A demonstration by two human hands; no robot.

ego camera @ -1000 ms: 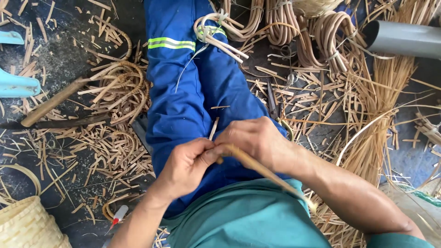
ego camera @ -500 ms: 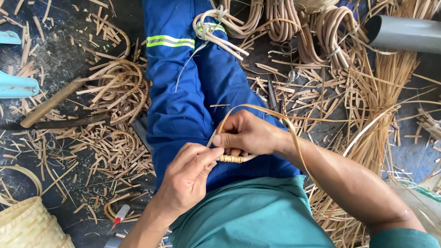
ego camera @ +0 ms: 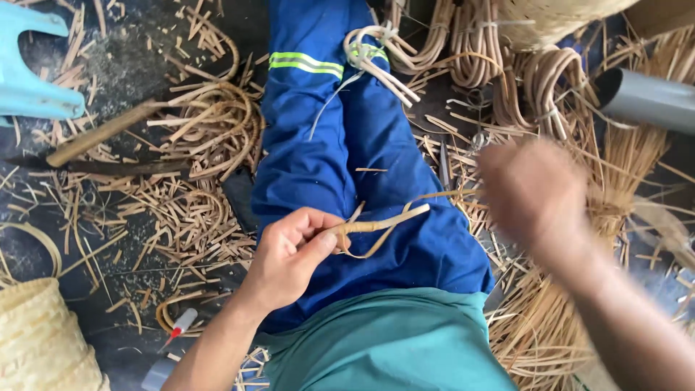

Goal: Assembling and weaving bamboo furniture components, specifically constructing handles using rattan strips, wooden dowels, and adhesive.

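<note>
My left hand point(ego camera: 293, 253) pinches a short tan cane strip point(ego camera: 380, 224) over my lap, thumb and fingers closed on its wrapped end. A thin split strand loops off the strip toward the right. My right hand point(ego camera: 532, 192) is out to the right of my knee, blurred by motion, above the heap of cane strands; I cannot tell whether it holds the strand. My legs in blue trousers point(ego camera: 340, 152) with a reflective band stretch away from me.
Cane offcuts point(ego camera: 181, 210) litter the dark floor at left. A long knife with wooden handle point(ego camera: 101, 141) lies there. Coiled cane bundles point(ego camera: 499, 51) and a grey pipe point(ego camera: 651, 98) sit at upper right, a woven basket point(ego camera: 40, 340) at lower left, a light-blue stool point(ego camera: 32, 69) at upper left.
My right hand has let go of the strip's end and swung out to the right. My left hand still holds the strip, now raised slightly.
</note>
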